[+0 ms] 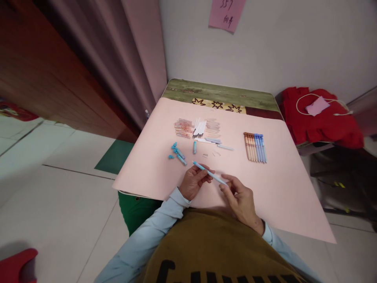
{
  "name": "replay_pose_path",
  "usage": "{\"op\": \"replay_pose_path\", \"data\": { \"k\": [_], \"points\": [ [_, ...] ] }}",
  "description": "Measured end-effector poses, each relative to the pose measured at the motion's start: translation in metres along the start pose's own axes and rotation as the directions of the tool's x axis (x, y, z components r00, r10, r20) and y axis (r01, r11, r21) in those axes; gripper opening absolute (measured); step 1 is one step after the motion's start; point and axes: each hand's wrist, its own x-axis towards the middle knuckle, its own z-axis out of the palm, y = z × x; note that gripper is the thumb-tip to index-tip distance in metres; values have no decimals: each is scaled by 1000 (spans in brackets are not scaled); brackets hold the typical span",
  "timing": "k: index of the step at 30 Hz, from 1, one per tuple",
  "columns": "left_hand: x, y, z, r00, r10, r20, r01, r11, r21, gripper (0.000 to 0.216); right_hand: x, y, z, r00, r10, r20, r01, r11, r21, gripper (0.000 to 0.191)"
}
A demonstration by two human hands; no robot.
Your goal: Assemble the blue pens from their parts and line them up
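Observation:
A light blue pen with a brighter blue upper part lies slantwise between my hands, above the near part of the table. My left hand is closed around its brighter end. At the paler end, the thumb and forefinger of my right hand pinch the pen. Just beyond my left hand are loose bright blue pen parts, small blue toppers and an upright-lying blue barrel piece. Tiny metallic-looking pieces lie ahead of the pen.
White refills with dark ends lie between orange-patterned barrels and pale clear barrels. To the right, brown and blue pens form a row. Pink paper covers the table. A red cloth with a white cable sits beyond its right edge.

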Motion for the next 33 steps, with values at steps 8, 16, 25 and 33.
{"op": "replay_pose_path", "data": {
  "k": [8,16,25,33],
  "points": [
    [0,-1,-1,1000,-12,27,12,1000,15,27,-2,1,0,999,-8,-33,7,1000,-26,24],
    [-1,0,0,999,-31,11,31,999,30,31,-2,3,0,1000,14,22,-14,1000,25,28],
    [0,0,-1,999,-25,24,24,999,26,29,-3,3,1,1000,25,14,-25,1000,0,27],
    [-2,0,1,1000,-22,19,21,999,46,29,-2,2,2,999,35,34,-36,998,47,33]
  ]
}}
